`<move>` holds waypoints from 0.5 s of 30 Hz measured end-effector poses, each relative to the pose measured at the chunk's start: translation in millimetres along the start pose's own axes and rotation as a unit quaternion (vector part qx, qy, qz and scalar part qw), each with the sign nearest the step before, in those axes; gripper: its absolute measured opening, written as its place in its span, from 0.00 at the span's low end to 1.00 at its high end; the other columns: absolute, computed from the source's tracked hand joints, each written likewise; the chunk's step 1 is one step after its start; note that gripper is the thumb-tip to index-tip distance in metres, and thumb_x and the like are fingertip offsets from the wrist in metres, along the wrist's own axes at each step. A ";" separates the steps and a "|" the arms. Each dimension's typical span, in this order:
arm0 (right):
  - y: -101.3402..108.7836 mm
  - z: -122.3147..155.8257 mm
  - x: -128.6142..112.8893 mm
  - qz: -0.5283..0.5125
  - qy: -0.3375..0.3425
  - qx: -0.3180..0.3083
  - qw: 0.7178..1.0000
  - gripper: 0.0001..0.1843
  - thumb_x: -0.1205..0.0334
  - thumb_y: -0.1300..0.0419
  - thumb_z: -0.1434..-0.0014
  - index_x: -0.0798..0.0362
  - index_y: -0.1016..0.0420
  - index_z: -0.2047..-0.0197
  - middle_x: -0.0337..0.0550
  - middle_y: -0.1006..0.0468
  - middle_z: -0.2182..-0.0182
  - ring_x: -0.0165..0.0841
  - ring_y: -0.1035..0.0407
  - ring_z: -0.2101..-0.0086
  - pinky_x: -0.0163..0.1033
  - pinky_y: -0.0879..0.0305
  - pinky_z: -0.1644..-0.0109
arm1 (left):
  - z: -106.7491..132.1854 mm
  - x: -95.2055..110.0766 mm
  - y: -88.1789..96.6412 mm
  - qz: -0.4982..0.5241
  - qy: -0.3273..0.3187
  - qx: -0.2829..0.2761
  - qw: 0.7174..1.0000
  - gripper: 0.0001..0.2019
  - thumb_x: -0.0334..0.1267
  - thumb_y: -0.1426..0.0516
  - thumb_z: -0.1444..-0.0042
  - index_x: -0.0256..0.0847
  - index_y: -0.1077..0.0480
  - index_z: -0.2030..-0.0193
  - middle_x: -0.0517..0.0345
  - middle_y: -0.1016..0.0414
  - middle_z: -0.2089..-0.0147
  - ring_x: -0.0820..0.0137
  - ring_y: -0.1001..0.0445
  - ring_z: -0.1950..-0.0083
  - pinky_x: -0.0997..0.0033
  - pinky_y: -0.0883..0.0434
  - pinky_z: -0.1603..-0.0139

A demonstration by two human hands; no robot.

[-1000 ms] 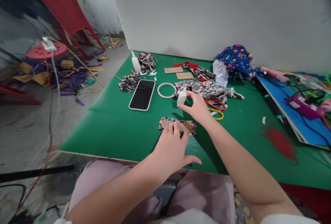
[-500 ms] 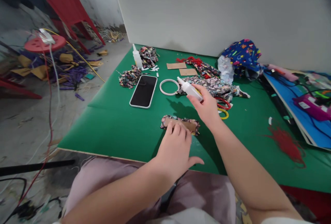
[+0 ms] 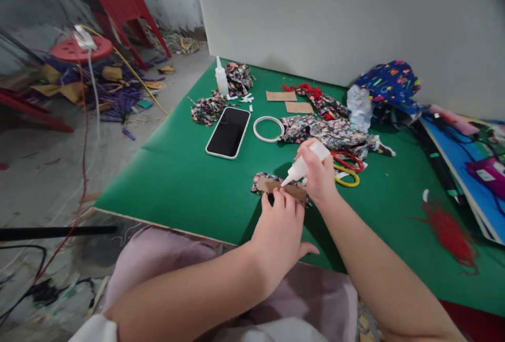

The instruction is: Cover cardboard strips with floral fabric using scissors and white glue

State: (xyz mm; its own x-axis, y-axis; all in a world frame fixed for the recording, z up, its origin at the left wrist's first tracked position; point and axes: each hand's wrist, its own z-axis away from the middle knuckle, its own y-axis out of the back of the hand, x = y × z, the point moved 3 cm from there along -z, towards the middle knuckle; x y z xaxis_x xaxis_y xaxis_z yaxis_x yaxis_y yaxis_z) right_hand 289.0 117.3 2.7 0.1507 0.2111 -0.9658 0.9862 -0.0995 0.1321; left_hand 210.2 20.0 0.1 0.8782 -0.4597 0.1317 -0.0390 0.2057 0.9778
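Observation:
My right hand [image 3: 320,178] grips a small white glue bottle [image 3: 303,163], tilted with its nozzle down over a brown cardboard strip [image 3: 284,188]. The strip lies on a piece of floral fabric [image 3: 261,179] on the green table [image 3: 189,173]. My left hand [image 3: 281,230] rests just in front of the strip, fingertips pressed flat on its near edge, fingers together and holding nothing.
A black phone [image 3: 229,132], a white ring [image 3: 269,129], a second glue bottle [image 3: 221,79], fabric scraps [image 3: 209,108], two cardboard pieces [image 3: 290,101], red and yellow scissors [image 3: 346,169] and a blue fabric heap [image 3: 390,87] lie beyond. Red chair [image 3: 118,0] and debris stand on the floor at left.
My right hand picked up the glue bottle from beside the ring, tipped it over and brought its nozzle down to the cardboard strip. My left hand stayed on the strip.

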 end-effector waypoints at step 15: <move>-33.4 0.7 -8.3 0.145 0.047 0.008 0.988 0.19 0.46 0.47 0.47 0.52 0.37 0.79 0.34 0.36 0.83 0.25 0.42 0.80 0.32 0.45 0.76 | -0.5 -2.7 0.5 0.030 -0.005 0.007 1.000 0.40 0.62 0.45 0.58 0.29 0.39 0.46 0.34 0.39 0.45 0.47 0.43 0.44 0.46 0.40 0.48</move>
State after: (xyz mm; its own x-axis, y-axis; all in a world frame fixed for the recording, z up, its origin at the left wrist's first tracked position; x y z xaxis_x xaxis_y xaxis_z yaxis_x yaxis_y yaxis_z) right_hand 254.8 118.2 6.2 0.4337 0.2615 -0.8623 0.8994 -0.1837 0.3966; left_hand 208.0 21.7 0.2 0.8688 -0.4563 0.1923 -0.0988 0.2209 0.9703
